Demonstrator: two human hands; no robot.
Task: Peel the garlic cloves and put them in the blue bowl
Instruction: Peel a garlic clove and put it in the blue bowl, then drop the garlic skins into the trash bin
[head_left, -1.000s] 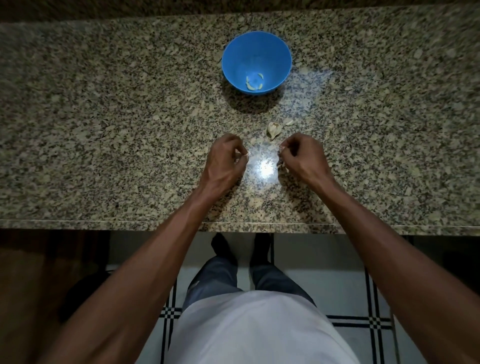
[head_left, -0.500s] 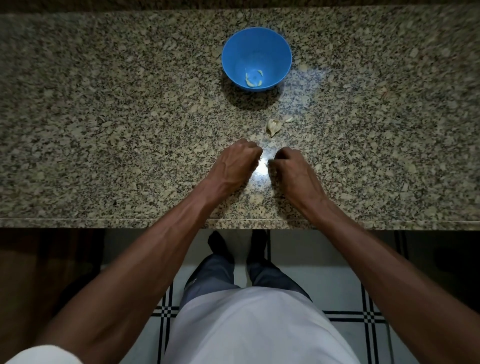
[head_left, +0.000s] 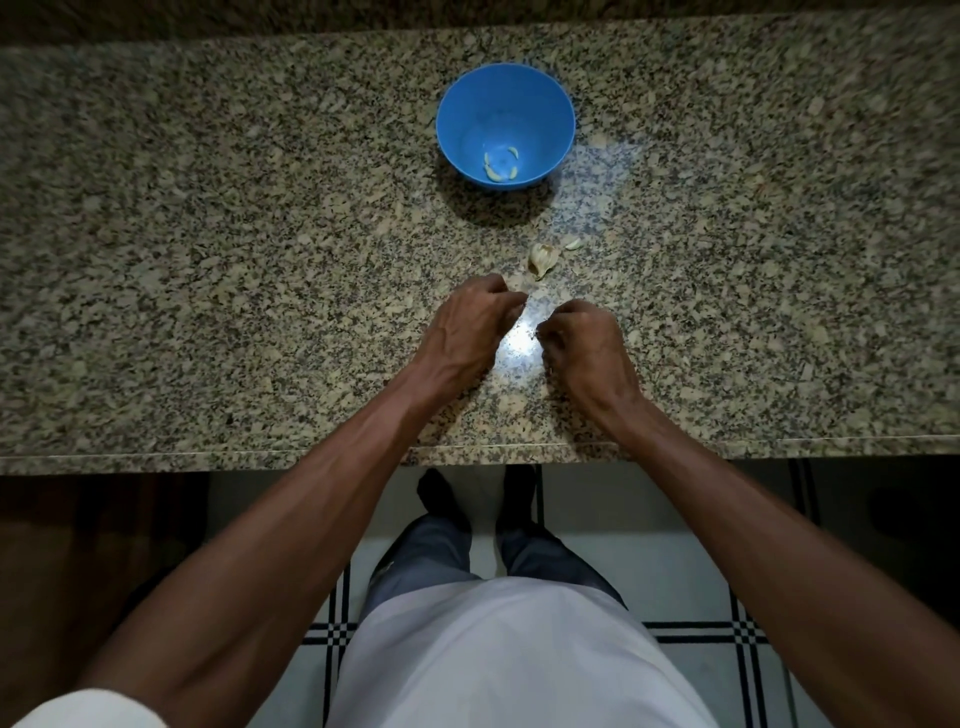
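Both hands sit low over the granite counter (head_left: 208, 260), just apart with a bright glare spot between them: left hand (head_left: 470, 327) and right hand (head_left: 587, 345) each have fingers curled in tight, but I can't tell what, if anything, either one pinches. Blue bowl (head_left: 505, 124) stands farther back with peeled cloves (head_left: 500, 166) at its bottom. Garlic piece (head_left: 542, 258) and a skin scrap (head_left: 572, 242) lie between bowl and hands.
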